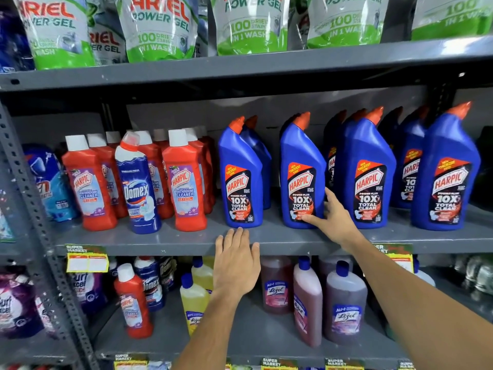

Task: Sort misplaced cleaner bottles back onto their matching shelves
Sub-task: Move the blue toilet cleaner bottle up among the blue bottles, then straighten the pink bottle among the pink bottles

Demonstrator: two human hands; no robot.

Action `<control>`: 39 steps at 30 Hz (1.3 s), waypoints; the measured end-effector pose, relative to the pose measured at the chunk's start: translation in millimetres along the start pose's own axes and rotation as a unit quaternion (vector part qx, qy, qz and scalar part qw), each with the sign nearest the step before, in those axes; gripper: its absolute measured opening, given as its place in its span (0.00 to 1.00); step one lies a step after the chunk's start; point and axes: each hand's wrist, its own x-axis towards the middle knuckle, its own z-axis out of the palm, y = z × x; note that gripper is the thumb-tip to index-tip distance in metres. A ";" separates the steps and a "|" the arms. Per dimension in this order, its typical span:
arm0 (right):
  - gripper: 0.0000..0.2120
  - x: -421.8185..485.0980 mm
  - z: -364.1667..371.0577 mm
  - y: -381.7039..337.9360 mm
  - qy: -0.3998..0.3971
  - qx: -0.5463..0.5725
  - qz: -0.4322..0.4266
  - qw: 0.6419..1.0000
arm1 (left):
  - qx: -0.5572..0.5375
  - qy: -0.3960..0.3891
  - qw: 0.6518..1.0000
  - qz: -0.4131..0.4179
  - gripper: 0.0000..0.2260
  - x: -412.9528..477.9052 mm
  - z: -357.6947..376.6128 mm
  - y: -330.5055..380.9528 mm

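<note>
On the middle shelf (pixel 186 240) a blue-and-white Domex bottle (pixel 138 188) stands among several red Harpic bathroom cleaner bottles (pixel 184 182). Blue Harpic bottles fill the shelf's right side. My right hand (pixel 329 214) touches the lower right side of one blue Harpic bottle (pixel 300 172), thumb on its label, fingers spread, not closed around it. My left hand (pixel 236 260) lies flat and open on the shelf's front edge, just below another blue Harpic bottle (pixel 240 177). On the lower shelf a single red Harpic bottle (pixel 133 303) stands beside Domex bottles (pixel 150 284).
Ariel Power Gel pouches (pixel 157 28) line the top shelf. Yellow (pixel 193 300) and dark reddish Lizol bottles (pixel 344 303) fill the lower shelf. A grey perforated upright (pixel 40 209) frames the left side, with detergent pouches (pixel 50 188) beyond it. Yellow price tags (pixel 86 261) hang on the shelf edge.
</note>
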 end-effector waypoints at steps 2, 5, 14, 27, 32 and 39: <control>0.44 2.7 0.0 3.9 -0.007 0.004 0.002 1.000 | -0.002 -0.003 1.000 -0.004 0.31 0.1 -0.5 0.2; 0.45 4.5 -0.3 7.2 -0.013 0.008 -0.002 1.000 | -0.008 -0.009 1.000 -0.004 0.26 -0.2 -0.3 0.4; 0.42 -57.3 29.1 -8.1 0.169 0.002 -0.083 0.982 | 0.008 0.041 0.998 0.042 0.28 -13.2 6.7 -6.2; 0.37 -149.8 108.4 96.6 0.216 -0.057 -0.036 0.974 | 0.011 -0.122 0.991 0.061 0.31 -107.3 139.0 -64.9; 0.40 -156.6 123.7 161.0 0.167 -0.037 0.096 0.981 | 0.007 -0.223 0.974 0.043 0.34 -117.8 197.3 -91.2; 0.39 -144.7 138.6 212.6 0.120 -0.068 0.238 0.962 | -0.022 -0.310 0.950 0.004 0.37 -139.0 260.3 -112.7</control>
